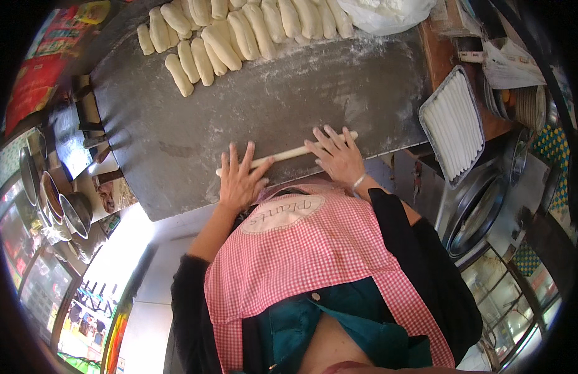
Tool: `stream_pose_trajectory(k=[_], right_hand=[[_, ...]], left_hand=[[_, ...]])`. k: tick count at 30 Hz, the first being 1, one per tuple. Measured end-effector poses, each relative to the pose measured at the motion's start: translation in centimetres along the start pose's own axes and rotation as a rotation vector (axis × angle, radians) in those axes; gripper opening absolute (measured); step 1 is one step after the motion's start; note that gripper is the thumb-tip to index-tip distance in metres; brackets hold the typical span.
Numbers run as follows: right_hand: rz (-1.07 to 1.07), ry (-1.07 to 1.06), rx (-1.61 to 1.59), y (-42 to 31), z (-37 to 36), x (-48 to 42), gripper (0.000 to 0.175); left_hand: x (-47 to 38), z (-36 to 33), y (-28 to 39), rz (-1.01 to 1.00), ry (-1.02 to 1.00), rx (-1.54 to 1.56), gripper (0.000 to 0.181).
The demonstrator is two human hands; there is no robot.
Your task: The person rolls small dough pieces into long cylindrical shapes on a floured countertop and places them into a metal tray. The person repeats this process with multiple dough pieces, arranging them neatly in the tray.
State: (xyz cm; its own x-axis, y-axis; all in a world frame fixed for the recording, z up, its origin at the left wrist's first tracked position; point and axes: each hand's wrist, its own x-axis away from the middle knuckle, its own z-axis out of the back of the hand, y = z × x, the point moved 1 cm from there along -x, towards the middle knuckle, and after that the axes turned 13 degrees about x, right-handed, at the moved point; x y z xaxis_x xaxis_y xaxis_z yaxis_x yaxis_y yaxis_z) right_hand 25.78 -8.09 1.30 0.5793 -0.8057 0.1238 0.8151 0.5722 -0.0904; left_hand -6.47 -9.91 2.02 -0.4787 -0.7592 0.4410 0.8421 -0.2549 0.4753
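A long, thin rope of pale dough [289, 153] lies across the dark work surface [289, 103] near its front edge. My left hand [240, 175] rests on the rope near its left end, fingers spread. Near the other end, my right hand [336, 154] lies flat over it, also with fingers apart. Both palms face down and neither hand grips the dough. The rope's two tips show just beyond the hands, and its middle is bare between them. At the back, several thick dough logs [218, 46] lie side by side on floured patches.
To the right, a tray [422, 121] holds several white dough strips. A white plastic bag [387, 16] sits at the back right. Large round metal pans [476, 219] stand below the tray. Knife handles [95, 140] and bowls [76, 210] are off the left edge.
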Motion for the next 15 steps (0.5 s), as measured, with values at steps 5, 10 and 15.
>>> stream_pose_trajectory(k=[5, 10, 15], right_hand=[[-0.412, 0.092, 0.142, 4.4, 0.1, -6.9, 0.071], [-0.403, 0.292, 0.272, 8.1, 0.5, -18.3, 0.073], [0.079, 0.212, 0.017, -1.0, -0.7, -17.7, 0.075]], left_hand=[[-6.5, 2.4, -3.3, 0.144, 0.410, -0.114, 0.069], [-12.0, 5.7, -5.5, 0.115, 0.573, -0.194, 0.080], [-9.4, 3.6, -4.4, 0.101, 0.449, -0.176, 0.097]])
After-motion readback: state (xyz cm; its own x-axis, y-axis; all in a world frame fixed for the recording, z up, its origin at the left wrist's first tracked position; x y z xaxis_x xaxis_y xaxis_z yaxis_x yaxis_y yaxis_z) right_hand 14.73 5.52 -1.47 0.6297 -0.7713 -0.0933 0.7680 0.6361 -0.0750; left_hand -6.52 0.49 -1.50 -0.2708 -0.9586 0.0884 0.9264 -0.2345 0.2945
